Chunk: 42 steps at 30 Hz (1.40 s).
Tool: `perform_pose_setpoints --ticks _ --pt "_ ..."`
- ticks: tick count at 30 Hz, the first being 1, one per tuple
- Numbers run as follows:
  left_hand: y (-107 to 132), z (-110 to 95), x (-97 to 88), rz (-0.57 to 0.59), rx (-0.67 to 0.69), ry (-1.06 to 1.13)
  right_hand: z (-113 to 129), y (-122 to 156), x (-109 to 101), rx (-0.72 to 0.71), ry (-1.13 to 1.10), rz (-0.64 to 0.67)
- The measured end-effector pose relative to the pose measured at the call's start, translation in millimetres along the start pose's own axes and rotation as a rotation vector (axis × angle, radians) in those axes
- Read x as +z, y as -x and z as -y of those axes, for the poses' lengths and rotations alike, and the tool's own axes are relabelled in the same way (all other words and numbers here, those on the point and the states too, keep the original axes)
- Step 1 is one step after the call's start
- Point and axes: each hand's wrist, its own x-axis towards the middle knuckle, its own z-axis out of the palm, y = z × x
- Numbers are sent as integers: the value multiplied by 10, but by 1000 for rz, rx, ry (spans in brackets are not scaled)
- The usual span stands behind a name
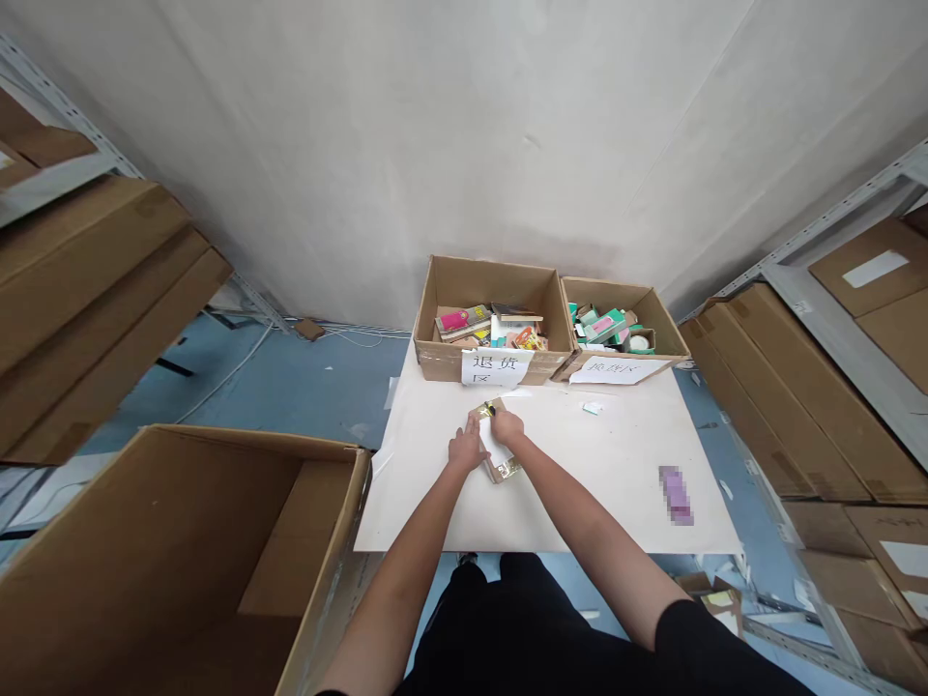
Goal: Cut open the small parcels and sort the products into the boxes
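A small cardboard parcel [502,471] lies tilted on the white table, with shiny tape at both ends and a white label [494,443] on top. My left hand [466,447] grips its left side, fingers along the edge. Over the parcel's upper right part, my right hand [507,428] is closed on a small black-tipped tool [492,411]. The tip is at the taped far end; most of the tool is hidden in my fingers, so its exact kind cannot be made out.
Behind the parcel stand two open cartons with paper signs: the left carton [444,364] holds mixed packages, the right carton [671,338] green-and-white boxes. A blurred purple item [676,495] lies at the table's right. A large open carton [217,437] stands left; loaded shelves flank both sides.
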Motion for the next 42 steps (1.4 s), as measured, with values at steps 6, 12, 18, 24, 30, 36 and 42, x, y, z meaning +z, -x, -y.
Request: perform_pose_setpoints --ticks 6,12,18,24,30,36,42 --pt "-2 -48 3 24 -23 -25 -193 164 67 50 -3 8" --pt "-24 -103 -18 12 -33 -47 -747 839 281 108 11 43" --pt "-65 -251 -118 44 -16 -102 -1137 1315 225 153 69 174" --pt "5 -323 -220 56 -24 -122 -1122 1264 132 210 -10 -191" --pt "279 -437 -166 56 -120 -198 -1019 771 216 348 -187 -150" --pt "349 -636 -239 162 -73 -202 -1172 407 -74 286 -286 -349" --pt "197 -585 -16 32 263 -301 -1609 584 101 224 -694 -353"
